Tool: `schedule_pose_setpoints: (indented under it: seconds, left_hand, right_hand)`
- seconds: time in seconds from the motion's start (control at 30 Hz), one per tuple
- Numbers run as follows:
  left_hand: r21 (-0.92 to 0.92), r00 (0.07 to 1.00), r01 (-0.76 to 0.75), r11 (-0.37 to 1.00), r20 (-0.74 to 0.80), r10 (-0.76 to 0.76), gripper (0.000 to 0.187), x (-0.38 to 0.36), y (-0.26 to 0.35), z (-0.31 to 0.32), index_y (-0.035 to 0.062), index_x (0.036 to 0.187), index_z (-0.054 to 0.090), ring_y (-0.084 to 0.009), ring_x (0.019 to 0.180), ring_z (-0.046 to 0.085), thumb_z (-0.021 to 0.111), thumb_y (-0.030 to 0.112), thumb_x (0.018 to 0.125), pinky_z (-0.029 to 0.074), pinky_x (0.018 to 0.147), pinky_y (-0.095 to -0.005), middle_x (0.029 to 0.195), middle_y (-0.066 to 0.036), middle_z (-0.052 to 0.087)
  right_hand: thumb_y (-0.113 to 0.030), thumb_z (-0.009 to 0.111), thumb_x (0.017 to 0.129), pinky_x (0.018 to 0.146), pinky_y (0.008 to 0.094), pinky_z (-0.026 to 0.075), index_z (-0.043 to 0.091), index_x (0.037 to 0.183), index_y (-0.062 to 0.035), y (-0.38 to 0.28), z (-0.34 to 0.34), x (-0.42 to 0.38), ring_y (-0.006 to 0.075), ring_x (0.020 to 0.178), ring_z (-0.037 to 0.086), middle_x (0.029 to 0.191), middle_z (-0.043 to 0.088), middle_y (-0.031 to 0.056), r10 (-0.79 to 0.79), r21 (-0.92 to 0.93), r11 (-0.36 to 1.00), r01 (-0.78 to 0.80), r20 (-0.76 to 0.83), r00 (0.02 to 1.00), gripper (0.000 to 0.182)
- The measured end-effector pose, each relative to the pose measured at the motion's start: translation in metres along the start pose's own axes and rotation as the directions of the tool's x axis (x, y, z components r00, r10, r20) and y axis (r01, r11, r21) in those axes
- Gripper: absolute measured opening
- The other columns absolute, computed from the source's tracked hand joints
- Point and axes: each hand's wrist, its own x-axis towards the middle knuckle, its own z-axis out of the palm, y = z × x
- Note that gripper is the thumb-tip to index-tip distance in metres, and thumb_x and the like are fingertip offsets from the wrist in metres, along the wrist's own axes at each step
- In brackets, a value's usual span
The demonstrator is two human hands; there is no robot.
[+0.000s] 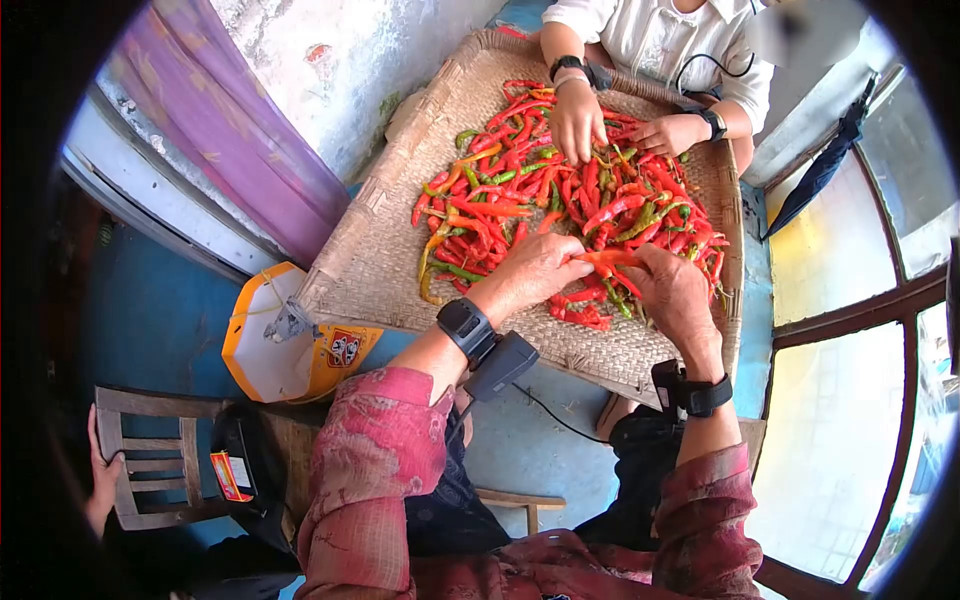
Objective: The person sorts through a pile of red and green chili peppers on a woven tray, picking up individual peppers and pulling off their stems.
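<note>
A red chili pepper point(612, 258) is stretched between my two hands, above the near part of a woven tray point(390, 235). My left hand point(535, 272) pinches one end between thumb and fingers. At the other end, the curled fingers of my right hand point(675, 295) grip the same pepper. Beneath and beyond them lies a loose heap of chili peppers point(495, 210), mostly red with some green and orange ones. Part of the heap is hidden behind my hands.
Across the tray, another person's hands point(578, 118) reach into the peppers. A yellow-and-white container point(275, 350) stands on the floor at left, near a wooden chair point(155, 405) with a dark bag point(245, 460). A third person's hand point(103, 470) touches the chair. A folded umbrella point(820, 160) hangs at right.
</note>
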Motion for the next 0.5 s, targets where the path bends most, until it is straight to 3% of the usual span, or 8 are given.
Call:
schedule_pose_setpoints:
  seconds: [0.07,0.1,0.17,0.23,0.3,0.33,0.43,0.5]
  left_hand:
    - [-0.155,0.992,0.126,0.980,0.014,-0.126,0.025,0.000,-0.004,-0.005,0.0022,0.086,0.063,-0.0090,0.058,0.055,0.059,0.027,0.089,0.044,0.053,-0.0275,0.062,-0.003,0.055]
    - [-0.150,0.992,0.128,0.980,0.011,-0.127,0.025,0.001,-0.005,-0.007,0.0022,0.086,0.063,-0.0090,0.058,0.055,0.059,0.027,0.089,0.044,0.053,-0.0275,0.062,-0.003,0.055]
    - [-0.478,0.945,0.300,0.825,0.031,-0.326,0.024,0.001,-0.009,-0.007,0.0032,0.090,0.061,-0.0075,0.059,0.055,0.057,0.027,0.091,0.044,0.052,-0.0224,0.067,0.000,0.056]
    - [-0.569,0.936,0.318,0.758,0.062,-0.347,0.025,0.000,-0.010,-0.011,0.0046,0.097,0.059,-0.0069,0.060,0.055,0.056,0.028,0.092,0.045,0.052,-0.0200,0.072,0.001,0.057]
    - [-0.774,0.922,0.307,0.554,0.097,-0.375,0.024,0.001,-0.006,-0.011,0.0060,0.100,0.059,-0.0073,0.061,0.056,0.057,0.029,0.092,0.047,0.053,-0.0206,0.077,0.000,0.058]
    - [-0.843,0.931,0.274,0.462,0.112,-0.347,0.024,0.004,-0.010,-0.006,0.0068,0.101,0.059,-0.0076,0.066,0.057,0.058,0.029,0.092,0.048,0.057,-0.0207,0.083,0.000,0.058]
    - [-0.864,0.948,0.213,0.456,0.069,-0.311,0.022,0.009,-0.005,0.004,0.0068,0.103,0.059,-0.0075,0.071,0.058,0.059,0.026,0.091,0.049,0.061,-0.0208,0.087,0.000,0.058]
    - [-0.848,0.957,0.189,0.496,0.046,-0.286,0.020,0.006,0.002,0.003,0.0058,0.104,0.059,-0.0090,0.075,0.058,0.061,0.018,0.089,0.050,0.064,-0.0225,0.090,0.000,0.059]
  right_hand:
    - [-0.020,0.064,0.079,0.066,0.0449,0.048,0.060,0.088,-0.0065,0.004,-0.004,0.002,0.0346,0.080,0.062,0.080,0.063,0.0176,0.138,-0.047,0.989,-0.139,-0.021,0.990,0.016]
    - [-0.020,0.064,0.079,0.066,0.0449,0.048,0.060,0.088,-0.0065,0.007,-0.004,0.003,0.0346,0.080,0.062,0.080,0.063,0.0176,0.134,-0.042,0.990,-0.135,-0.023,0.991,0.016]
    - [-0.018,0.066,0.078,0.073,0.0441,0.048,0.061,0.095,-0.0046,0.011,0.000,0.002,0.0340,0.087,0.061,0.092,0.063,0.0181,-0.072,-0.349,0.937,-0.027,-0.267,0.961,0.023]
    - [-0.016,0.068,0.076,0.079,0.0435,0.047,0.060,0.103,-0.0030,-0.002,0.004,0.002,0.0336,0.091,0.058,0.100,0.062,0.0175,-0.093,-0.365,0.930,-0.043,-0.345,0.934,0.031]
    - [-0.015,0.069,0.077,0.076,0.0408,0.049,0.059,0.110,-0.0028,-0.008,0.014,0.006,0.0323,0.084,0.061,0.097,0.063,0.0176,-0.159,-0.015,0.987,0.161,-0.267,0.950,0.037]
    - [-0.015,0.068,0.079,0.070,0.0375,0.051,0.058,0.111,-0.0009,-0.017,0.016,0.002,0.0289,0.079,0.063,0.096,0.063,0.0185,-0.031,0.288,0.956,0.053,-0.083,0.996,0.037]
    - [-0.012,0.067,0.081,0.065,0.0375,0.051,0.059,0.106,0.0011,-0.034,0.032,-0.002,0.0280,0.073,0.065,0.081,0.064,0.0186,-0.042,0.449,0.891,0.061,-0.052,0.998,0.029]
    - [-0.011,0.064,0.082,0.064,0.0389,0.050,0.061,0.097,0.0003,-0.031,0.036,0.003,0.0318,0.072,0.064,0.073,0.063,0.0191,0.013,0.434,0.901,0.005,-0.039,0.999,0.019]
